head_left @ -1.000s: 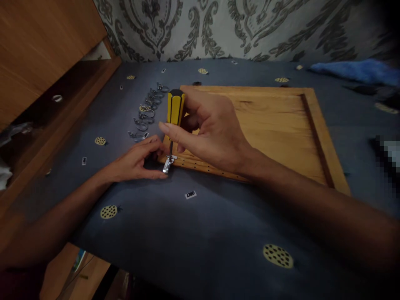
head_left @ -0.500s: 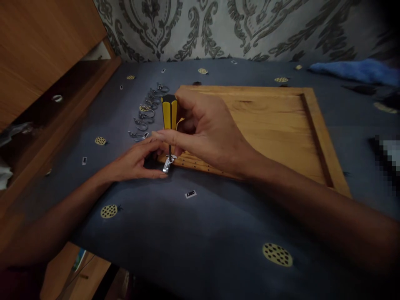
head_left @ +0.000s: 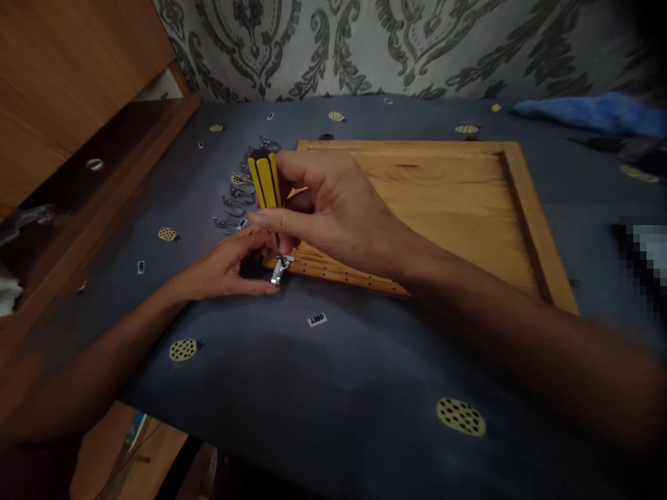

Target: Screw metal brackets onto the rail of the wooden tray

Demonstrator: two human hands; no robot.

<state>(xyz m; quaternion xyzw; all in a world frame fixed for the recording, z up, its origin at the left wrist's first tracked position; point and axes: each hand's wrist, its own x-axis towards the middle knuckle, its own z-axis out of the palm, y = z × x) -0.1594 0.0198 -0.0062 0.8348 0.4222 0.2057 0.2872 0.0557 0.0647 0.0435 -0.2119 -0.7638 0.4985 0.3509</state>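
- The right hand (head_left: pixel 333 201) is clamped on a yellow-and-black screwdriver with a ridged handle (head_left: pixel 267 182); thumb and fingers close round the handle, which sits at 9 o'clock from the palm.
- The left hand (head_left: pixel 224 267) has thumb and fingers apart at the near-left corner of a shallow, framed, honey-coloured wooden panel (head_left: pixel 448 201). The thumb tip is beside a small silver metal bracket (head_left: pixel 278 273) at its 3 o'clock; I cannot tell whether it grips it.
- The screwdriver's thin shaft ends at the bracket, at 7 to 8 o'clock from the right hand.
- In the view, the screwdriver's long axis leans from 11 o'clock at the butt to 5 at the tip; the bracket's runs from 1 to 7.
- A row of dark metal curved fittings (head_left: pixel 233 207) lies at the bracket's 11 o'clock.
- On the dark blue tablecloth (head_left: pixel 338 396), a white printed label (head_left: pixel 317 319) at the bracket's 4 to 5 o'clock appears to read "OBEY"; smaller ones are illegible.
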